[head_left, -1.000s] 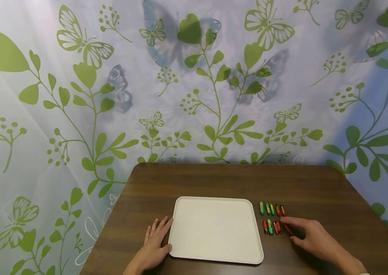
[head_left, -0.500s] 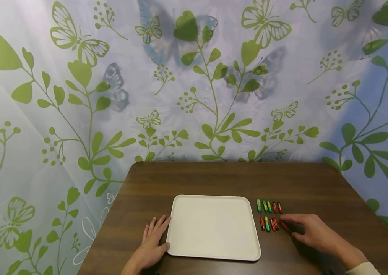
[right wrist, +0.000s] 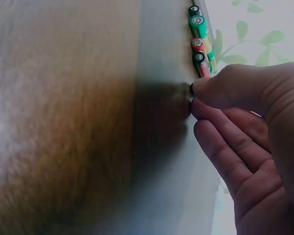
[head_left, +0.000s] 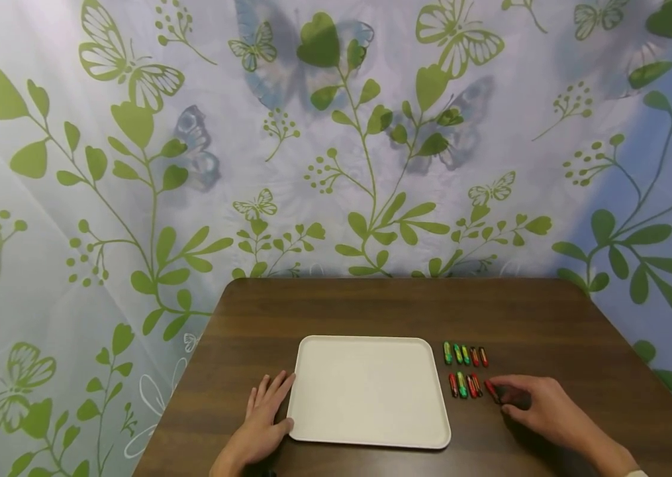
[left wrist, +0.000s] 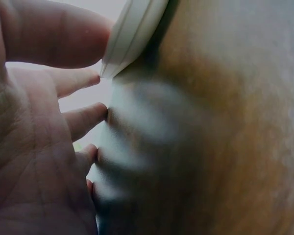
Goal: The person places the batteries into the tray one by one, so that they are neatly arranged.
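Observation:
My left hand (head_left: pixel 261 417) lies flat on the table beside the beige tray (head_left: pixel 369 392), fingers spread and straight. In the left wrist view its thumb (left wrist: pixel 59 36) touches the tray's rim (left wrist: pixel 132 36). My right hand (head_left: pixel 544 404) pinches a red battery (head_left: pixel 492 390) at the right end of the near row. The right wrist view shows only a dark end of it past the thumb (right wrist: pixel 215 90). To its left lie a green battery (head_left: pixel 462 384) and several red-and-black ones (head_left: pixel 453 385), upright in a row.
Behind that row lies a far row of green batteries (head_left: pixel 447 352) and red batteries (head_left: pixel 483 356). All rest on a dark wooden table (head_left: pixel 395 308), right of the tray. A leaf-and-butterfly patterned cloth (head_left: pixel 324 165) hangs behind the table.
My right thumb and forefinger have drawn closer together at the red battery, which now shows more fully. The left hand stays beside the tray. The head view has shifted slightly.

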Available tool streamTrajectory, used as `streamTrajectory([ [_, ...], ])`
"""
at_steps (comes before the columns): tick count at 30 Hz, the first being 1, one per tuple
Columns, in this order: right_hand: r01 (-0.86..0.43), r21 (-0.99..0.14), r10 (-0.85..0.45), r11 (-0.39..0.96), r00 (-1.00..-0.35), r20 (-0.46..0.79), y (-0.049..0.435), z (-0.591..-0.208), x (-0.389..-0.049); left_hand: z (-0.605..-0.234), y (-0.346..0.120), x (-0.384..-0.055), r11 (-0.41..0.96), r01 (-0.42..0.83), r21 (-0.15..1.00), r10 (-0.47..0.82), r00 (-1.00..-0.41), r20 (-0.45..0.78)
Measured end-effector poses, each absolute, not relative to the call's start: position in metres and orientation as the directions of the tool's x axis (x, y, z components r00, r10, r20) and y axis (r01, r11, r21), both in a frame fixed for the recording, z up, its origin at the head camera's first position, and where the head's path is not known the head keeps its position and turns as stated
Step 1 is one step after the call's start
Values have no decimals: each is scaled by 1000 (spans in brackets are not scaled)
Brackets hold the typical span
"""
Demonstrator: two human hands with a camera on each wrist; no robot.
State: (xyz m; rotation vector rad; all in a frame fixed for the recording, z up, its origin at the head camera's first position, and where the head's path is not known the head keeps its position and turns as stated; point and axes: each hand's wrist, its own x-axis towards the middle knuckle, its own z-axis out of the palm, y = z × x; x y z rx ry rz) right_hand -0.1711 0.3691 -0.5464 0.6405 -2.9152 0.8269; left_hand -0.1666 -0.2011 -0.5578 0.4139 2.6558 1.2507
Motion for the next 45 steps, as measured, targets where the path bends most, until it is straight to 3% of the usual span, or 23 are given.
streamTrajectory([
  [4,-424,-487,-372,764,-905,204,366,-546,-174,-557,-201,-166,605,172,777,318,-948,-37],
  [8,-512,-427,-414,745,-857,307,365,-549,-181,-557,-202,-166,607,171,776,319,-947,-41],
  [11,-555,-399,-459,730,-831,315,365,-551,-189,-558,-202,-166,607,171,776,318,-947,-40],
  [23,-530,-433,-478,729,-847,233,358,-553,-195,-558,-205,-167,606,163,779,332,-941,-61],
  [29,-512,-374,-404,773,-853,331,350,-545,-193,-558,-204,-167,606,166,778,328,-943,-54],
  [35,-534,-370,-352,760,-817,457,315,-530,-198,-558,-206,-166,602,168,781,323,-945,-46],
  [41,-533,-492,-335,688,-835,436,266,-522,-205,-559,-206,-165,590,171,789,327,-944,-40],
  [45,-525,-513,-327,679,-842,429,234,-519,-211,-559,-205,-166,591,186,785,329,-944,-24],
])
